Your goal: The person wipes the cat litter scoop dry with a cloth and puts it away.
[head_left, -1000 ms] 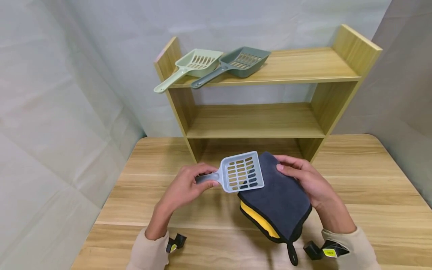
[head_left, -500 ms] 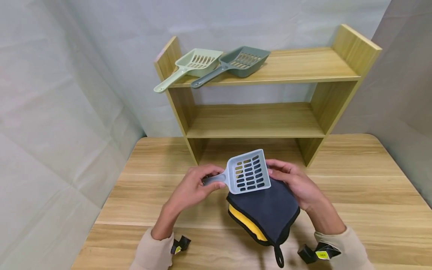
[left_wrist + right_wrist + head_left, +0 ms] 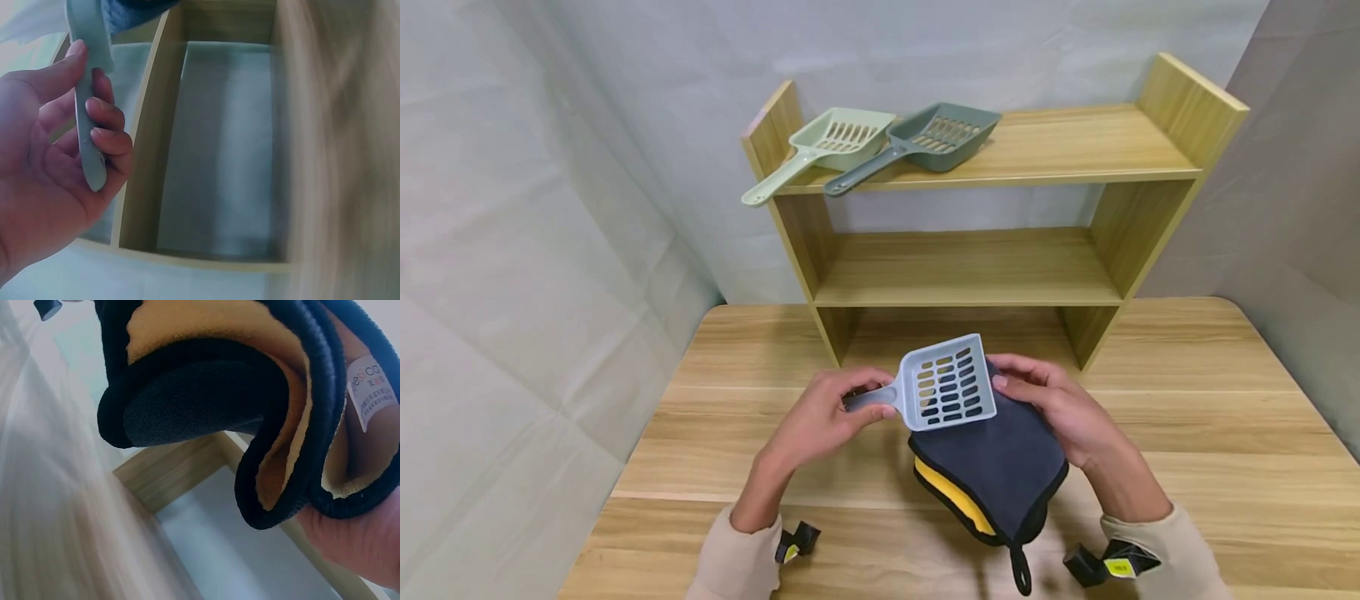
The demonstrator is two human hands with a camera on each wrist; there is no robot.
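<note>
My left hand (image 3: 827, 417) grips the handle of a light grey-blue slotted litter scoop (image 3: 943, 387) above the table. In the left wrist view its fingers curl round the scoop's handle (image 3: 92, 156). My right hand (image 3: 1063, 404) holds a folded cloth (image 3: 1000, 467), dark grey outside and yellow inside, with black edging and a hanging loop. Thumb on top, it pinches the cloth near its upper corner. The scoop's head overlaps the cloth's upper left part in the head view. A white label (image 3: 372, 390) shows on the cloth's inner fold in the right wrist view.
A wooden shelf unit (image 3: 970, 292) stands at the back of the wooden table (image 3: 700, 467). On its top board lie a pale green scoop (image 3: 842, 137) and a dark grey-green scoop (image 3: 943, 137), handles jutting past the front edge. Pale fabric walls (image 3: 550, 250) surround the table.
The cloth and right hand have shifted left, and the scoop a little right, so the scoop's head covers more of the cloth. Over the last half second both hands barely moved.
</note>
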